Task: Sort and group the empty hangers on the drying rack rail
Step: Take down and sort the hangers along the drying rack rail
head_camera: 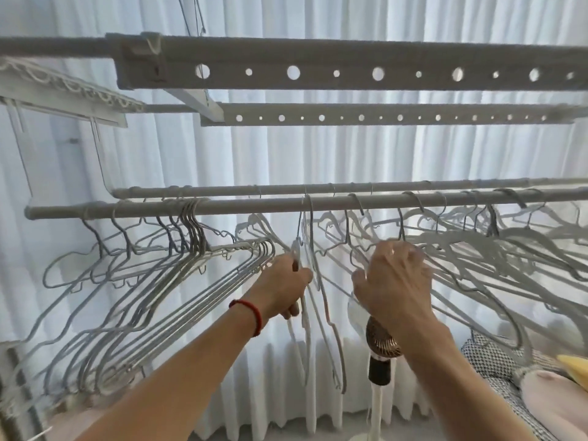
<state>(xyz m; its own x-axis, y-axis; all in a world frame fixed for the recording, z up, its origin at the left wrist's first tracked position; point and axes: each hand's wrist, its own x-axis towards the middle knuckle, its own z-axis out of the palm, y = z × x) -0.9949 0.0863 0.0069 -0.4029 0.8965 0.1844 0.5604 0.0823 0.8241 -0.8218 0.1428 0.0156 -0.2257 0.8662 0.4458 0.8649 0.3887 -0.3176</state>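
Nearest to me, two bare forearms reached up toward the near rail (254,203), the left wrist wearing a red cord bracelet (251,315). The left hand (283,286), below the middle of that rail, had its fingers curled round the neck of a white hanger (310,313) hooked on the rail and turned edge-on. The right hand (394,281), just to the right of it, reached in among the loose hangers (477,259) strung out and tangled along the rail's right half; its fingers were bent among the wires, though I could not tell whether it actually gripped one. Toward the rail's left end a bunch of grey hangers (178,288) hung pressed close together, slanting down to the left. Below the right wrist stood a small fan (381,345) on a white pole. Just behind the near rail ran a second rail (366,187), also carrying hooks. Above both hung two perforated bars (350,73), and white pleated curtains (286,154) closed off everything beyond.
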